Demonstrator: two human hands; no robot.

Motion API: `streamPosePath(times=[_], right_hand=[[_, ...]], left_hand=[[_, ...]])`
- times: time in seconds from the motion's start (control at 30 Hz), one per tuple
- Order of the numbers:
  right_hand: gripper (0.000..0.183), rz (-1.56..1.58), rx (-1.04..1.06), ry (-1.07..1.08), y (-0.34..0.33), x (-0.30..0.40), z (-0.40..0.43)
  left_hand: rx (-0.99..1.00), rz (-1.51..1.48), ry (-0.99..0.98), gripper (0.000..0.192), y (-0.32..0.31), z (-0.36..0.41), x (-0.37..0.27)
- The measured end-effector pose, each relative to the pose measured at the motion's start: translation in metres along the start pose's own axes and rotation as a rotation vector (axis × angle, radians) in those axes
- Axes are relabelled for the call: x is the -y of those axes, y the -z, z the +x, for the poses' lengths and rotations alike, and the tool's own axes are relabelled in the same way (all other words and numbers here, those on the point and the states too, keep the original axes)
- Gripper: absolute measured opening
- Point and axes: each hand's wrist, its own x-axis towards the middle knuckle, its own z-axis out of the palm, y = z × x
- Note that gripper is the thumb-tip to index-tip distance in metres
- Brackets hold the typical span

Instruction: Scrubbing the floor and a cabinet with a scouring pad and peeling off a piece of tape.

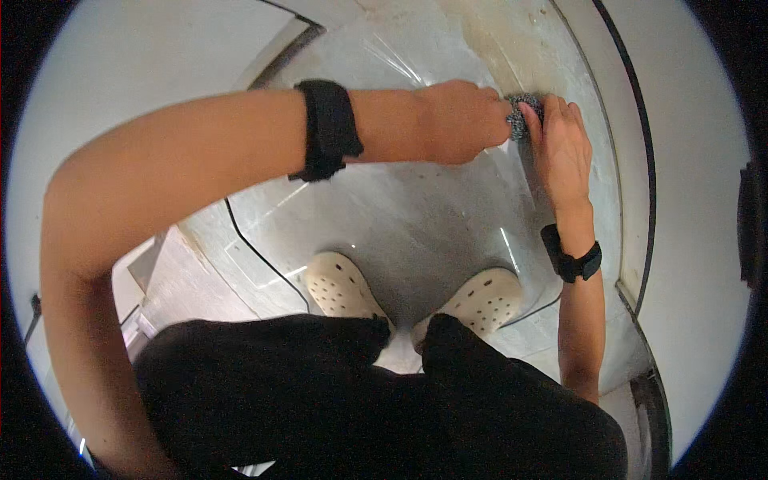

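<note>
Between my hands is a grey scouring pad (pixel 524 117) that looks like wire mesh, close above the floor. My left hand (pixel 465 123) reaches across from the left and grips its left side with curled fingers. My right hand (pixel 561 147) pinches the right side, with the thumb pressed over the front. Part of the pad is hidden by the fingers. Under and ahead of the hands lies the grey floor (pixel 444 210), glossy with light reflections. Behind the pad, a brownish stain (pixel 501 45) marks the floor.
White panels rise on the left (pixel 162 54) and the right (pixel 690 150), the right one edged by a black strip (pixel 642 132). A thin black cable (pixel 258 255) runs over the floor towards my cream clogs (pixel 339 285). Black wristbands (pixel 329 129) circle both wrists.
</note>
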Motion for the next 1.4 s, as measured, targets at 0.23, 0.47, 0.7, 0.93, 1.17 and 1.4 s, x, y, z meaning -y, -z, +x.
streamPosePath(times=[0.23,0.47,0.7,0.93,1.17,1.4], right_hand=[[0.042,0.079,0.129,-0.096,-0.015,0.010,-0.043],[0.058,0.100,0.104,-0.125,-0.027,0.026,-0.065],[0.050,0.113,0.046,-0.079,-0.034,0.024,-0.059],[0.041,0.009,0.106,-0.130,-0.028,0.035,-0.026],[0.030,0.091,0.415,0.242,-0.035,0.064,-0.144],[0.018,0.134,0.436,0.354,-0.054,0.069,-0.127]], left_hand=[[-0.162,-0.229,0.238,0.020,-0.025,-0.004,-0.009],[-0.180,-0.274,0.252,0.024,-0.044,-0.023,-0.018],[-0.216,-0.217,0.151,0.021,-0.049,-0.017,-0.015],[-0.284,-0.110,0.231,0.019,-0.048,-0.017,0.007],[-0.056,-0.062,0.148,0.026,-0.092,-0.112,-0.099],[-0.132,-0.108,0.356,0.032,-0.102,-0.135,-0.114]])
